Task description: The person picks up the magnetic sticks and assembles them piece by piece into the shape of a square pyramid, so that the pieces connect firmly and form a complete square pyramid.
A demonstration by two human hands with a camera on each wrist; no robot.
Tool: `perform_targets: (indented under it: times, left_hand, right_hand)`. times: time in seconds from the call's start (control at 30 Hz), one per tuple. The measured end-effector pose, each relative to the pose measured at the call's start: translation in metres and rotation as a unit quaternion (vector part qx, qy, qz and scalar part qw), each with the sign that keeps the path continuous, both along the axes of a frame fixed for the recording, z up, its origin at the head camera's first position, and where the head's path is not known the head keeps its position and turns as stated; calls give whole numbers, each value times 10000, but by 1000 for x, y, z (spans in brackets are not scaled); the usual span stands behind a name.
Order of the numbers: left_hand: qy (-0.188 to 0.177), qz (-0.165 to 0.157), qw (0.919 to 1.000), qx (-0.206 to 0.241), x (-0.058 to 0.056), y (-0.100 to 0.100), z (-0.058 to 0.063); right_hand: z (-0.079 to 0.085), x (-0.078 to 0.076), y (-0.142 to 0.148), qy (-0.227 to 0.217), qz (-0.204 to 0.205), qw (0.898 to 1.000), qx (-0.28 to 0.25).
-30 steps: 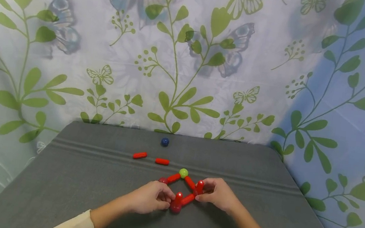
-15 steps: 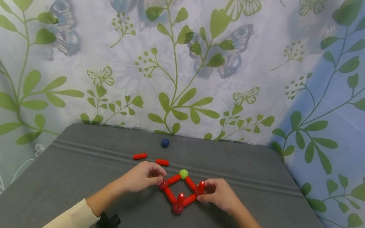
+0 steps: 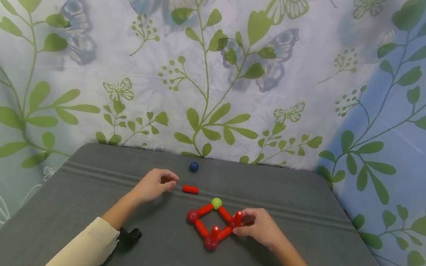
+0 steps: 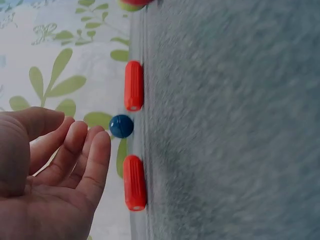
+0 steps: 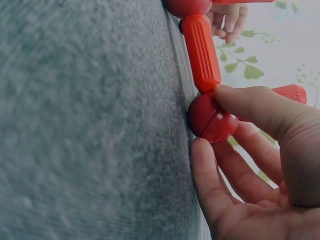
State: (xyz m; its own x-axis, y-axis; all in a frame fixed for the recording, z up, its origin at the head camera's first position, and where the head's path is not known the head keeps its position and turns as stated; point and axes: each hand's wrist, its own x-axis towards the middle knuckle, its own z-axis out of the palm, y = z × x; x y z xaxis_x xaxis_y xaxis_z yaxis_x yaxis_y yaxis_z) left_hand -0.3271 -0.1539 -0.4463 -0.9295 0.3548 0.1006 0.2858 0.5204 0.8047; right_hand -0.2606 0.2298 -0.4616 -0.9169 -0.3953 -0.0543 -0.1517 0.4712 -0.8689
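Curtain (image 3: 142,99), leaf-and-butterfly print, behind grey table (image 3: 288,193). Rod-and-ball diamond (image 3: 201,229) lying on table, upright red rods (image 3: 216,232) at near and right corners. Right hand (image 3: 261,227) pinching its right corner ball (image 5: 212,120); left hand (image 3: 154,185) loosely curved, holding nothing, near two loose red rods (image 4: 134,86). Blue ball (image 3: 194,167) near far edge

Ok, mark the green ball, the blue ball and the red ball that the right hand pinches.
Green ball (image 3: 216,203): head view, middle of its visible face.
Blue ball (image 4: 121,126): left wrist view, middle of its visible side.
Pinched red ball (image 5: 214,119): right wrist view, visible middle, by the seam.
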Motion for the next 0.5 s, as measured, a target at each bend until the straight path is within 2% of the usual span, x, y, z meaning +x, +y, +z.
perform_targets:
  times: [0.27,0.5]
  left_hand:
    - [-33,209,9997,-139,-11,-8,7]
    - [70,135,9998,-130,-20,-14,2]
  right_hand:
    - [-2,-5,7,-28,35,10000,72]
    - [-3,-6,11,-62,116,9999,80]
